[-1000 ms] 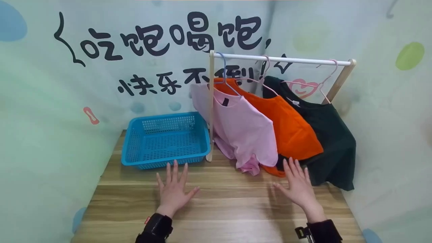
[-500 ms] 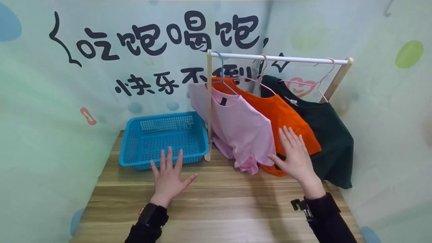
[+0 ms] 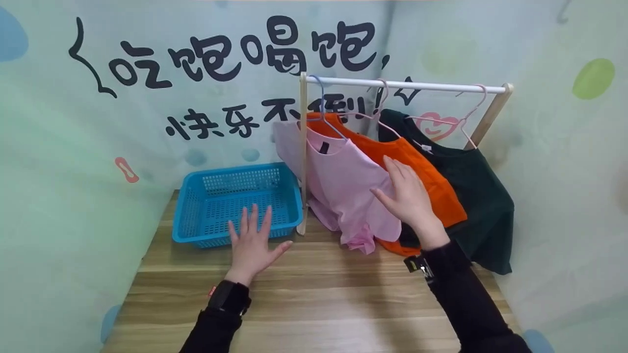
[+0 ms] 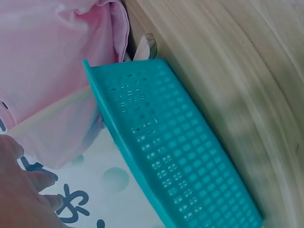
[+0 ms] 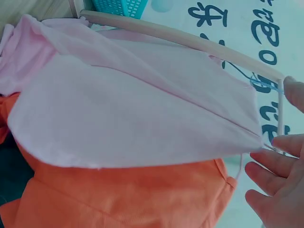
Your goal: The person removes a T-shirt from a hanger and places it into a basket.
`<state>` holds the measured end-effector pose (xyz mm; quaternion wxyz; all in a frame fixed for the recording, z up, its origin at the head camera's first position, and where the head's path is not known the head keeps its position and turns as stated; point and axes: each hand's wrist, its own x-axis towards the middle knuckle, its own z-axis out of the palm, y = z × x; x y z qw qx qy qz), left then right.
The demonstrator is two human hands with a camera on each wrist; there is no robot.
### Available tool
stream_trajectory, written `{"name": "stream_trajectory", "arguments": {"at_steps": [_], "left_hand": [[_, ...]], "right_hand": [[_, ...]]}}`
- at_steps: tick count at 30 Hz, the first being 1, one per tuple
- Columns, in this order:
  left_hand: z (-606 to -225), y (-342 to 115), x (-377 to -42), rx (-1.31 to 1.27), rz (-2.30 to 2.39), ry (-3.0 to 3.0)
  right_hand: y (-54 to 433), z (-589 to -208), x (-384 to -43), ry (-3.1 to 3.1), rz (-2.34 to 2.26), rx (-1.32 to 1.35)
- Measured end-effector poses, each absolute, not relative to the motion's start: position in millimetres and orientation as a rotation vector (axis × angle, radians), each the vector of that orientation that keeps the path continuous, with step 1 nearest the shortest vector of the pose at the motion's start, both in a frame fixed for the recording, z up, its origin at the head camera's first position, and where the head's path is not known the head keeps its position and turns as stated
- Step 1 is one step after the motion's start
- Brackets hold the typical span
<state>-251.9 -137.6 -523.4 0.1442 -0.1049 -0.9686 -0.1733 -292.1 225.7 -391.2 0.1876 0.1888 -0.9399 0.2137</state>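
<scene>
My right hand (image 3: 407, 196), fingers extended and thumb apart, is in front of the pink shirt (image 3: 348, 181) and the orange shirt (image 3: 436, 181), overlapping both in the head view. It holds nothing. The pink shirt hangs from a blue hanger (image 3: 323, 103), the orange one from a pink hanger (image 3: 383, 103). Behind them a dark green shirt (image 3: 485, 196) hangs on another pink hanger (image 3: 473, 115). My left hand (image 3: 252, 250), fingers spread and nothing in it, is raised by the front of a blue plastic basket (image 3: 179, 211). The left wrist view shows the basket's perforated side (image 4: 175, 142).
A small clothes rack with a white rail (image 3: 427, 86) and wooden posts (image 3: 303, 157) carries the shirts. It stands on a wood-grain table (image 3: 314, 304), right of the basket. A printed curtain (image 3: 122, 127) with black lettering encloses the back and sides.
My right hand has risen from the table's front area and moved up and left to the pink and orange shirts. My left hand has moved slightly forward, over the basket's front edge in view.
</scene>
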Motion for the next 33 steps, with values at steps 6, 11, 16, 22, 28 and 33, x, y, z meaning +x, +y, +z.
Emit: {"name": "stream_trajectory", "arguments": {"at_steps": [6,11,16,22,28,33], "left_hand": [[-532,-132,-256,-0.291,-0.504,-2.805],[-536,-127,-257,-0.298,-0.503,-2.790],[-538,-123,-257,-0.298,-0.494,-2.804],[-540,-120,-256,-0.303,-0.521,-2.804],[-536,-115,-257,-0.324,-0.528,-2.782],[-535,-115,-255,-0.324,-0.530,-2.784]], "right_hand": [[213,-386,-311,-2.748,0.638,0.429],[207,-385,-320,-2.774,0.605,0.416],[205,-388,-326,-2.776,0.603,0.391],[205,-394,-332,-2.661,0.625,0.353],[210,-389,-331,-2.468,0.683,0.346],[222,-380,-328,-2.332,0.640,0.336]]}}
